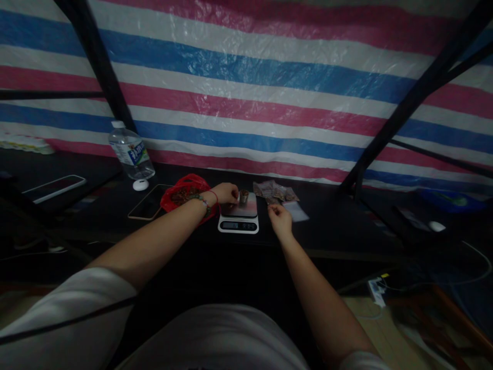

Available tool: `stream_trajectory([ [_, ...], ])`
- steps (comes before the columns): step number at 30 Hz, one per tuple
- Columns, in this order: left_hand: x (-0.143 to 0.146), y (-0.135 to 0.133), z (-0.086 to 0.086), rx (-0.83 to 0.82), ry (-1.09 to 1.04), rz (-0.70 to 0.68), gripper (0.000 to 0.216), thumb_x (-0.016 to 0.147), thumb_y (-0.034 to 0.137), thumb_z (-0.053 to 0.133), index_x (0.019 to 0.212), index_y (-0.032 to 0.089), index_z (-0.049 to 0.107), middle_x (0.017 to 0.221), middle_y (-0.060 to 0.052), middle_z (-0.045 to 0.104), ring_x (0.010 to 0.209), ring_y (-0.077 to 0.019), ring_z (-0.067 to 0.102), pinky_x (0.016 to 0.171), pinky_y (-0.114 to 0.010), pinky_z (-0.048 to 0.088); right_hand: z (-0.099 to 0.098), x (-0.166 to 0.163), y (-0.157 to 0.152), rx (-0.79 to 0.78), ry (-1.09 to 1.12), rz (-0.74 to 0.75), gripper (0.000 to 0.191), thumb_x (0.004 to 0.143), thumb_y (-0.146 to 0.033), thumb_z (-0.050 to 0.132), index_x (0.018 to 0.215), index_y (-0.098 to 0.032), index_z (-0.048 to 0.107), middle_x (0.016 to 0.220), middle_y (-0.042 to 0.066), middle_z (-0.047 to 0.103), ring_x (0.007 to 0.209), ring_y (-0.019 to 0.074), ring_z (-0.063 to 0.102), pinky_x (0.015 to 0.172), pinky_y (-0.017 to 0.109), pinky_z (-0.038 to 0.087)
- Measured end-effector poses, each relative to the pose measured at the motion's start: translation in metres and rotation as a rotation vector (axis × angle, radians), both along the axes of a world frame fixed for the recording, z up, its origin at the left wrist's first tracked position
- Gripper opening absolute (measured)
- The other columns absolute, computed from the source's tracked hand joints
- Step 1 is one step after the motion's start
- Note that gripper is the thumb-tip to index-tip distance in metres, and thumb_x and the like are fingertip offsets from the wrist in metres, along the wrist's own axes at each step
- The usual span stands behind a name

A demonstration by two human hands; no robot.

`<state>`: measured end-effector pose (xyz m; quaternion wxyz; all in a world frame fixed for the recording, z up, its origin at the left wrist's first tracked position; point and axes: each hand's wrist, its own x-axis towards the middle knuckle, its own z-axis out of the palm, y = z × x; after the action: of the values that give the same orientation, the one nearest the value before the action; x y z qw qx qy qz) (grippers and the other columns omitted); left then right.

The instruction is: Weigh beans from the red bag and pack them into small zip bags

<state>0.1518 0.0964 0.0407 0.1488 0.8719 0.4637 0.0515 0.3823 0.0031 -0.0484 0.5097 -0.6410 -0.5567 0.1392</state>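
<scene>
A small white kitchen scale (238, 224) with a shiny platform sits on the dark table (331, 226) in front of me. A small container (244, 196) stands on its platform. My left hand (225, 193) is closed with its fingers pinched right beside that container; what it holds is too small to name. My right hand (280, 218) rests just right of the scale, fingers curled at a small packet. Several small filled packets (274, 191) lie behind it. A red plastic bag (185, 195) of brownish pieces sits left of the scale.
A water bottle (131, 151) and a white puck-shaped object (140, 185) stand at the back left. A phone (148, 204) lies beside the red bag, another phone (54, 188) farther left. A striped tarp (254, 87) hangs behind. A power strip (376, 291) lies on the floor.
</scene>
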Motion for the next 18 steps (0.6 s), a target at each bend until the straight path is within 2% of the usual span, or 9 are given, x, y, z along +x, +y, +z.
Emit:
stream_trajectory([
  [3,0.000,0.000,0.001,-0.014,-0.017,0.030,0.038,0.065,0.034,0.067,0.099,0.017,0.066,0.097,-0.004,0.070,0.087,-0.0186,0.063,0.071,-0.022,0.047,0.000,0.000,0.000,0.006,0.012,0.010,0.030,0.075,-0.042,0.053,0.080,-0.017,0.070,0.063,0.003,0.063,0.060,0.0171,0.055,0.057,0.026,0.041],
  [8,-0.002,-0.001,0.003,-0.045,-0.089,0.035,0.043,0.073,0.022,0.054,0.115,0.014,0.058,0.112,-0.008,0.066,0.098,-0.0183,0.062,0.080,-0.022,0.047,-0.001,0.000,0.001,-0.001,0.026,0.011,0.030,0.075,-0.041,0.053,0.080,-0.017,0.070,0.064,0.003,0.064,0.059,0.0169,0.055,0.058,0.026,0.041],
  [13,-0.011,0.002,0.001,-0.012,-0.114,0.002,0.045,0.072,0.013,0.051,0.116,0.015,0.059,0.117,-0.007,0.064,0.105,-0.0182,0.059,0.089,-0.023,0.045,-0.001,0.000,0.001,-0.002,0.034,0.010,0.030,0.075,-0.042,0.053,0.081,-0.017,0.070,0.066,0.002,0.065,0.058,0.0163,0.055,0.057,0.026,0.040],
  [18,-0.024,0.003,-0.004,0.059,-0.113,0.071,0.040,0.076,0.015,0.049,0.114,0.013,0.060,0.115,-0.009,0.065,0.105,-0.0180,0.060,0.092,-0.024,0.043,-0.001,0.000,0.001,-0.002,0.028,0.013,0.030,0.075,-0.041,0.053,0.082,-0.017,0.070,0.064,0.002,0.063,0.058,0.0163,0.054,0.056,0.026,0.040],
])
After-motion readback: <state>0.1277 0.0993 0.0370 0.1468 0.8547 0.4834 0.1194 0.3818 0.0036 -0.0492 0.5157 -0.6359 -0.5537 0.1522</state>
